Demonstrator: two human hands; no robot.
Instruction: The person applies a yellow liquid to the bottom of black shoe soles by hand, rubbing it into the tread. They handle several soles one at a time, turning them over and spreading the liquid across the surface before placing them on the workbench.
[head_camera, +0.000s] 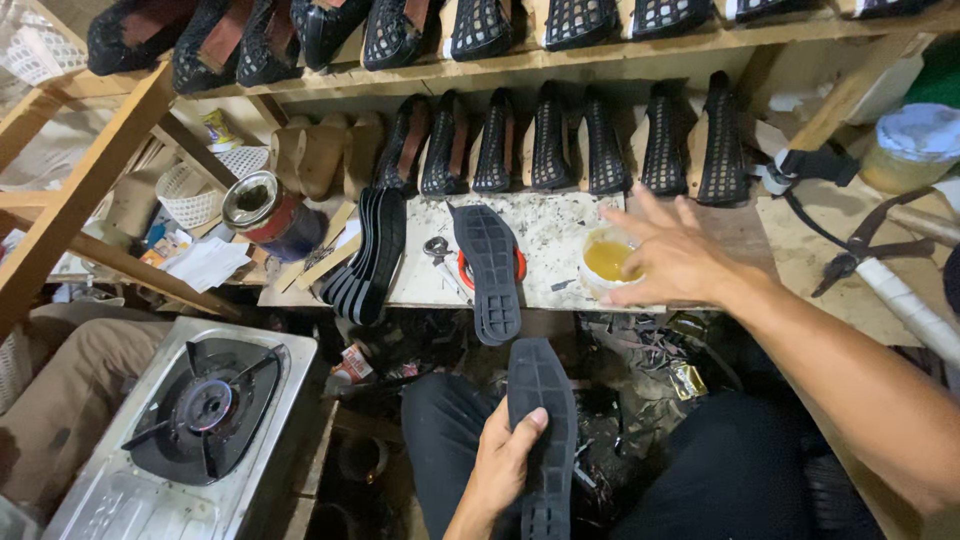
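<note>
Single head-worn view, looking steeply down and forward from above the lap, close over the counter (560, 235), reaching up to the shelf (600, 58) at the top edge.

**Sole held, glue cup reached for**

A black sole (541, 440) is gripped in the left hand (503, 462) above the lap. The right hand (672, 255) is spread open over a cup (606, 261) of yellow glue on the bench (560, 235). Another sole (489, 270) is laid beside a stack of soles (368, 255). A gas burner (205, 410) is seen at lower left.
</note>
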